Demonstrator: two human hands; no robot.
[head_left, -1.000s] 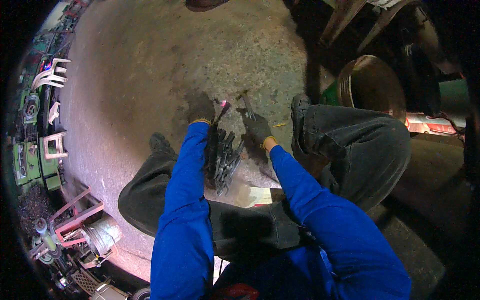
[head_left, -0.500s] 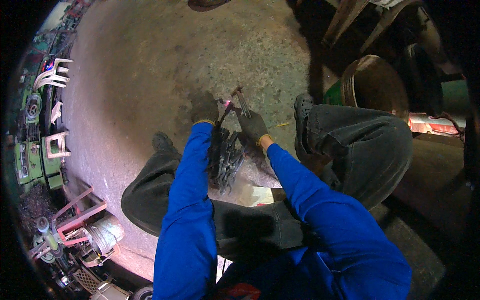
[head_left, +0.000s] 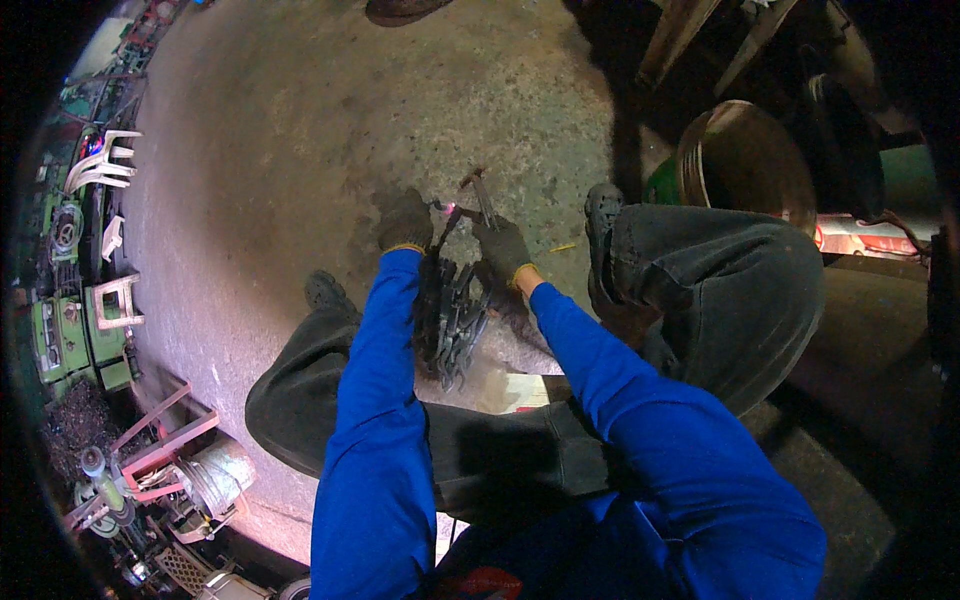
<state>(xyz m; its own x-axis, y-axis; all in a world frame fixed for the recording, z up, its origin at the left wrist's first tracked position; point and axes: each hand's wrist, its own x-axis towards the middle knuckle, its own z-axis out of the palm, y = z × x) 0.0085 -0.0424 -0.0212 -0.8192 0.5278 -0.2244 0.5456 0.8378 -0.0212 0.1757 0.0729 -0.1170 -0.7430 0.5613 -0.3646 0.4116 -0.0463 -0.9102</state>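
Concrete floor underfoot — gloved hands: left hand and right hand closed on pliers.

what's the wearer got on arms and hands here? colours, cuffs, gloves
Both arms wear long bright blue fabric sleeves, loose and creased, running to the wrists. The left hand and right hand are in dark grey work gloves, grimy-looking, each ending in a narrow yellow-orange cuff band. No markings can be made out.
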